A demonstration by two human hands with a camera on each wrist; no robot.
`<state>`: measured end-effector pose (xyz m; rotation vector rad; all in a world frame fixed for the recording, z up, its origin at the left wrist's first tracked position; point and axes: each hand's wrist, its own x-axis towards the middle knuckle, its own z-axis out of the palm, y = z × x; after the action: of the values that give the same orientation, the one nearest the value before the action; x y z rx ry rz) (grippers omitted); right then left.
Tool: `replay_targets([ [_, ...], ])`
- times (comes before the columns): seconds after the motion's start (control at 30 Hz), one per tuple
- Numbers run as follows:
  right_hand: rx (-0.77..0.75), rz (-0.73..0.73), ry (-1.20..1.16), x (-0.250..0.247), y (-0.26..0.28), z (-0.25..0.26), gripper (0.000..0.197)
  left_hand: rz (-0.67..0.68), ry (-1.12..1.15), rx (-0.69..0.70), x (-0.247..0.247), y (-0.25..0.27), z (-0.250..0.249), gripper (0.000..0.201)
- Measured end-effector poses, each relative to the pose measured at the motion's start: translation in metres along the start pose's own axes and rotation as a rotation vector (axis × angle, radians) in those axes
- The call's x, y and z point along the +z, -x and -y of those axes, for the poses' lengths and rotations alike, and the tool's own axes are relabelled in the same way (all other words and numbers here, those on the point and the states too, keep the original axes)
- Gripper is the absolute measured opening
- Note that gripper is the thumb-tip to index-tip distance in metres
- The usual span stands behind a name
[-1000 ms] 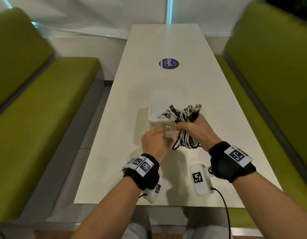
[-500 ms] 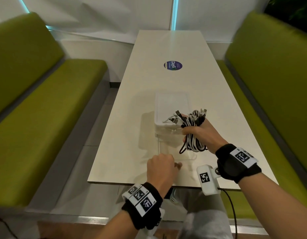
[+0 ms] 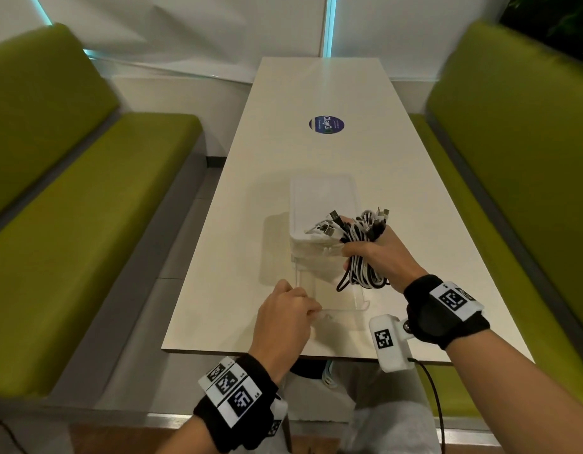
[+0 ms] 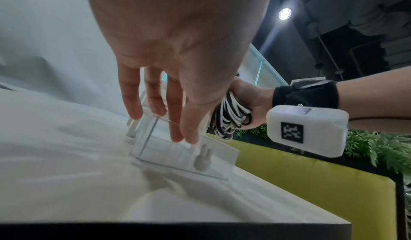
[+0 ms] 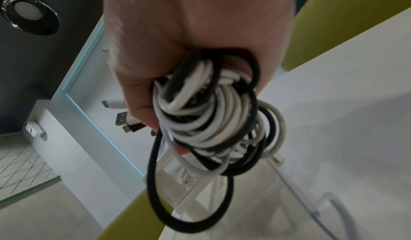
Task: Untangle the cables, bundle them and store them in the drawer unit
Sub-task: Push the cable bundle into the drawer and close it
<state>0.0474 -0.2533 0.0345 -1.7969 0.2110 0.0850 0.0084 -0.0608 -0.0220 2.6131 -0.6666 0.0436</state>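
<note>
Storage step, drawer drawn out. The right hand (image 3: 378, 257) grips the bundle of cables (image 3: 360, 253), black and white loops gathered in the fist with the plugs sticking out above the thumb; the bundle hangs above the clear drawer (image 3: 329, 291), not yet inside it. The drawer stands pulled toward the near edge of the counter (image 3: 316, 93), its back end still under the white drawer unit (image 3: 319, 198); from the left wrist view a small rabbit-shaped knob (image 4: 202, 159) shows on its front panel. The left hand (image 3: 283, 317) rests at the drawer's front, fingers (image 4: 173, 120) reaching down onto the top rim of the clear wall; whether they pinch the panel or merely touch it cannot be told, the fingertips being blurred.

Judged stage: untangling and bundling appear done; what remains is to lower the coil into the drawer and push it home. The next move calls for bringing the loops down within the walls, plugs tucked in; a trailing black loop (image 5: 193, 182) hangs lower than the rest and could catch on the rim or be trapped on closing.
</note>
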Motion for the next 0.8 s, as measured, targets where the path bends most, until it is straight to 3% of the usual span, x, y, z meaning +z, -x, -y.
replay_targets([
  [0.27,0.003,-0.014,0.019,0.000,-0.003,-0.003,0.038,0.097,0.047,0.029,-0.001,0.004,-0.002,0.018],
  [0.33,-0.003,-0.018,0.024,0.000,-0.002,-0.002,0.031,0.097,0.054,0.024,0.000,0.005,-0.001,0.019],
  [0.47,-0.109,-0.044,0.025,0.004,0.007,0.000,0.029,0.101,0.117,-0.003,0.001,0.004,0.004,0.022],
  [0.53,-0.247,-0.055,0.139,0.009,0.014,0.002,0.021,0.100,0.127,-0.012,-0.001,0.002,0.006,0.022],
  [0.63,-0.372,0.041,0.593,0.020,0.022,0.001,0.023,0.101,0.133,-0.017,-0.005,0.000,0.009,0.019],
  [0.7,-0.326,0.064,0.839,0.029,0.023,-0.002,0.020,0.120,0.127,-0.022,-0.007,-0.001,0.009,0.018],
  [0.8,-0.179,-0.039,0.972,0.042,0.020,-0.010,0.013,0.119,0.139,-0.039,-0.007,0.000,0.007,0.018],
])
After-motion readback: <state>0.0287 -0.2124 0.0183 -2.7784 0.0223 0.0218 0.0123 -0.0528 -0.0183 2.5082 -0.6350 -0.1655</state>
